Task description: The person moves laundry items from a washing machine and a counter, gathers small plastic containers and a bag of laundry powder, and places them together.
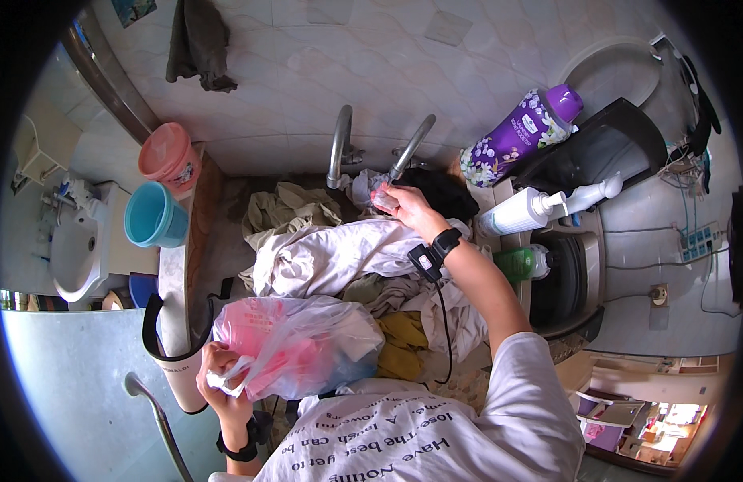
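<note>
Mid-unload: left hand point(220, 371) clamped on plastic bag point(303, 345) handles at lower centre, right hand point(405, 206) gripping small pink item point(385, 198) by taps point(339, 145), upper centre; release over laundry pile point(331, 257) looks next.

White printed tee point(435, 434) — black wristbands point(445, 241), cable point(445, 321).

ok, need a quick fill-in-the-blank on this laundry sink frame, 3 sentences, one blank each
1. The left hand grips the handles of a pink translucent plastic ____.
2. The right hand reaches to the taps, holding a small ____ item.
3. The tall bottle leaning right of the taps is ____ with a floral print.

Missing words: bag; pink; purple
</note>
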A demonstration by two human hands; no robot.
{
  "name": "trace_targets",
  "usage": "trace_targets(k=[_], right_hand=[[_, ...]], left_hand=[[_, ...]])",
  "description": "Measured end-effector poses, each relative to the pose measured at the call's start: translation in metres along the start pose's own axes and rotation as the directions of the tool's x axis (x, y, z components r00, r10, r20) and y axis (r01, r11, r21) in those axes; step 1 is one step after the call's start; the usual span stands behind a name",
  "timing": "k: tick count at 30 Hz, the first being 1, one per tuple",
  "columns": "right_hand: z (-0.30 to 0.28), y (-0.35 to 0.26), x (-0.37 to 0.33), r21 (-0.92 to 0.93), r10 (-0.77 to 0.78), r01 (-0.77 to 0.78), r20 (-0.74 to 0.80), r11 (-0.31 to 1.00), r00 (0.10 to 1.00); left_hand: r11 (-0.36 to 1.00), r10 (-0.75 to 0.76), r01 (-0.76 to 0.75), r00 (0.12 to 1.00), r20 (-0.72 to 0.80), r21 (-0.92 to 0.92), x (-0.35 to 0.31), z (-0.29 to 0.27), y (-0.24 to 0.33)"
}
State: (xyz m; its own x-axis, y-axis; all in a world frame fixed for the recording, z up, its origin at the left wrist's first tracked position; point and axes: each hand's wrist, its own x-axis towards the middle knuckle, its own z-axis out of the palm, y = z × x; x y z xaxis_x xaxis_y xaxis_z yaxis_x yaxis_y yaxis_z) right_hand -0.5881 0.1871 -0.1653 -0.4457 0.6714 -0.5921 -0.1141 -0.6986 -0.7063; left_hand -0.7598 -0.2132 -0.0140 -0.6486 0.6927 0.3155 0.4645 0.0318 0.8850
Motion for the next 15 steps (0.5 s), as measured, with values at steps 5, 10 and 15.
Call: trace_targets(k=[5,10,15], right_hand=[[0.007,-0.005,-0.007,0.063,0.051,-0.059,0.123,0.996,0.991],[0.000,-0.003,-0.003,0.031,-0.025,0.023,0.086,0.999,0.996],[0.011,-0.004,-0.008,-0.081,-0.098,0.100,0.036,0.992,0.995]], left_hand=[[1.000,0.009,-0.010,1.000,-0.013,-0.009,-0.001,-0.001,-0.002],[1.000,0.007,-0.007,1.000,0.004,-0.007,0.000,0.001,-0.001],[1.000,0.011,-0.011,1.000,-0.002,0.008,0.000,-0.001,-0.001]])
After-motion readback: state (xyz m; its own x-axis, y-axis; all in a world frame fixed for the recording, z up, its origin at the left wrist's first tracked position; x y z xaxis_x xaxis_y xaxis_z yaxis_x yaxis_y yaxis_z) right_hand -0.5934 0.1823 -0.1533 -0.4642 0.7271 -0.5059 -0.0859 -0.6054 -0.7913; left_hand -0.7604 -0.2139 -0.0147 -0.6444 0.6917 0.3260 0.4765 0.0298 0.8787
